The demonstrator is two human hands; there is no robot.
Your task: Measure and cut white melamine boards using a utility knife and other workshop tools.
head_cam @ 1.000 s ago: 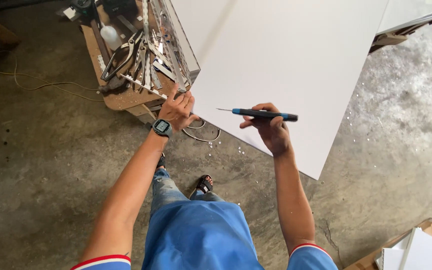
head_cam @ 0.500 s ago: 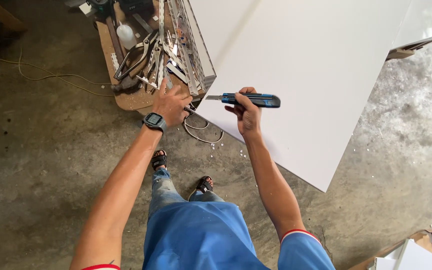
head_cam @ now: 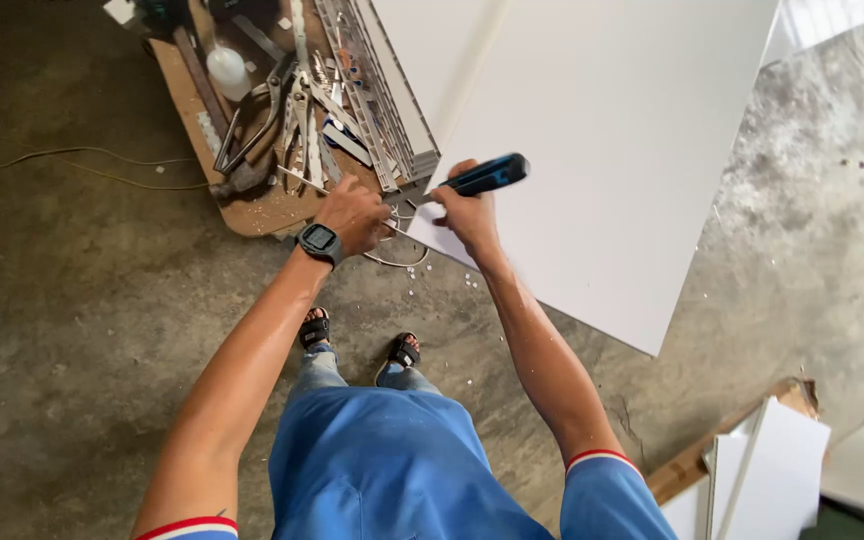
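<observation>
While the right hand (head_cam: 469, 210) is clenched around a blue-and-black screwdriver (head_cam: 484, 177), its shaft points left toward the near corner of the big white panel (head_cam: 612, 150). The handle sticks out to the right over the panel. Just left of it, the left hand (head_cam: 352, 212), with a black wristwatch (head_cam: 319, 241) on it, rests by the near edge of a wooden board (head_cam: 252, 205) piled with pliers, metal strips and a small white bottle (head_cam: 226, 70). Can't tell whether its fingers are pinching anything. Both hands are close together above the concrete floor (head_cam: 82, 330), sandalled feet below.
</observation>
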